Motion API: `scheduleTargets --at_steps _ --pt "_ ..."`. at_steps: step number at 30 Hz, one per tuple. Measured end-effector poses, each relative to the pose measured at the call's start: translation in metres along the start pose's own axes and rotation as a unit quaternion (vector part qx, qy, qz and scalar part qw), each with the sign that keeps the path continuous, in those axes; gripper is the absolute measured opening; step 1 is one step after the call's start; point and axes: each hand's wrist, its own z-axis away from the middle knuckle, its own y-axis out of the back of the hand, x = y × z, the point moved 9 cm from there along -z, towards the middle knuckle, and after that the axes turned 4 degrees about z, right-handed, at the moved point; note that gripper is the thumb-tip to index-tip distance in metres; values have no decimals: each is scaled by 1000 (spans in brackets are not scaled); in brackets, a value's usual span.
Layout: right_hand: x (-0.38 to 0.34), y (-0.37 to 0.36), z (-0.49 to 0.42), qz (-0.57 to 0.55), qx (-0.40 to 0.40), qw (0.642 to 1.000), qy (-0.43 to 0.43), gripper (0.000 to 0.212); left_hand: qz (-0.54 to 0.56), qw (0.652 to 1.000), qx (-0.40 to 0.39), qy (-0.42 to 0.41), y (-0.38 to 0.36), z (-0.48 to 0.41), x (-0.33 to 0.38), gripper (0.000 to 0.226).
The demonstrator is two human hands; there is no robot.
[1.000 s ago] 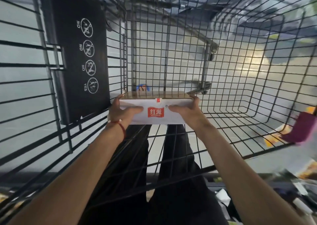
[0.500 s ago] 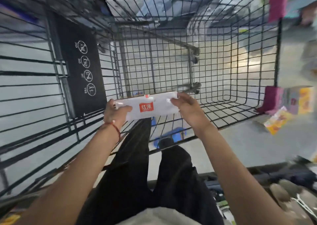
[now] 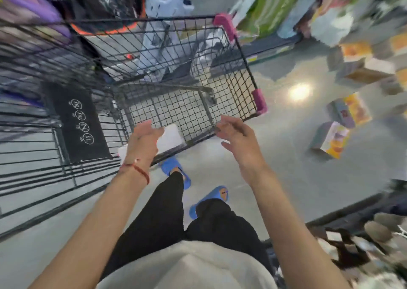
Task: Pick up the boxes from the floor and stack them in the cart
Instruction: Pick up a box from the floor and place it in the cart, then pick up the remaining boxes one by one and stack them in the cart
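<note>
A flat white box (image 3: 170,138) lies on the wire bottom of the black cart (image 3: 198,53), in its near left corner. My left hand (image 3: 143,140) hovers over that box with loose fingers and hides part of it. My right hand (image 3: 236,134) is raised beside the cart's near right edge, fingers spread, holding nothing. Colourful boxes (image 3: 330,139) lie on the grey floor to the right of the cart. The frame is blurred by motion.
The cart's black flap with white symbols (image 3: 80,123) hangs at the left. Pink corner guards (image 3: 259,100) mark its right side. Store shelves with goods (image 3: 275,4) stand behind and to the right. My feet in blue sandals (image 3: 176,171) stand beside the cart.
Both hands have let go of the white box, which now rests in the cart. My head has risen and turned right, bringing the floor boxes into view.
</note>
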Motion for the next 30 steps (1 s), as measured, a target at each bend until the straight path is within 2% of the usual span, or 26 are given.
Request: scheduleTargets --at_steps 4,10,13,18,24,30 --pt "12 67 35 -60 42 997 2 14 -45 997 -60 -36 -61 51 0 31" --pt "39 173 81 -92 104 990 26 24 -126 977 -160 -59 -170 120 -11 32" --pt "56 223 99 -121 141 982 20 23 -161 959 -222 -64 -231 151 -22 33" --pt "75 302 116 -172 222 960 10 17 -234 919 -312 -65 -327 188 -43 29" --pt "81 394 109 -231 305 924 -9 20 -308 860 -402 -53 -453 218 -63 29" --pt "79 478 91 -297 365 881 -42 29 -383 808 -445 -45 -577 236 -64 30"
